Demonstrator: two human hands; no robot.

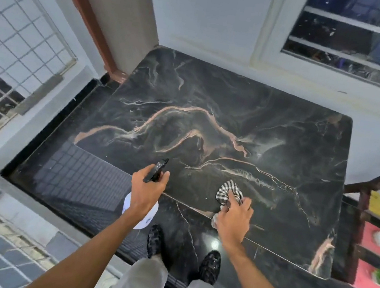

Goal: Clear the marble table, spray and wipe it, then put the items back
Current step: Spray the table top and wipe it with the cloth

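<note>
1. While the person stands at the near edge, the marble table [213,112] fills the frame centre: dark slab, pinkish-tan veins, top bare apart from the cloth.
2. Left hand [147,191], at 6 o'clock of the slab, is closed around a spray bottle [140,213]; the white body hangs below the palm and the black trigger head [156,169] points toward 1 o'clock over the tabletop.
3. Right hand [234,219], at about 5 o'clock near the front edge, has its fingers curled, gripping a black-and-white checked cloth [227,191] bunched against the marble.
4. Black shoes [209,266] stand on dark floor below the edge.
5. Barred window [362,39] sits at 1 o'clock.
</note>
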